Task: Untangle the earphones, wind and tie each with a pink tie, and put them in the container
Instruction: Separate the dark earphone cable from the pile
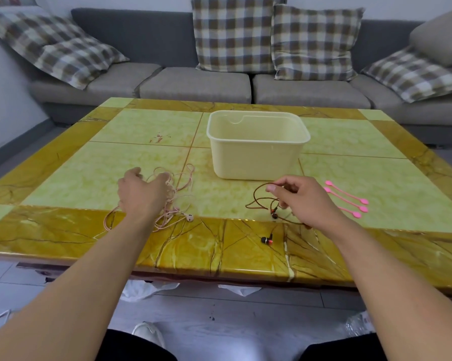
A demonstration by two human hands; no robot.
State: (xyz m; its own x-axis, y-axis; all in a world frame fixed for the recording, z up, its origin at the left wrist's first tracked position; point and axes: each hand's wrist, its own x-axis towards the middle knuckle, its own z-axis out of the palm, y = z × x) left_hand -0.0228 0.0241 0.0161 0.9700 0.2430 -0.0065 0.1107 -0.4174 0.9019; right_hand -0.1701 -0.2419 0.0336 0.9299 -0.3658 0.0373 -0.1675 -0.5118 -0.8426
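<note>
Hands split the tangle: left hand (pixel 138 190) grips pink earphones (pixel 176 204), right hand (pixel 301 198) pinches brown earphones (pixel 261 201).

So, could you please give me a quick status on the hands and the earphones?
Left hand gripping pink earphones, tangled. Right hand pinching brown earphones. Pink ties untouched; container empty. Nothing in the way.

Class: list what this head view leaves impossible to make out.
- Pink earphones: left hand covers part of the tangle.
- Brown earphones: cord passes under right hand.
- Container: near wall hides its floor.
- Pink ties: overlapping, count unsure.
</note>
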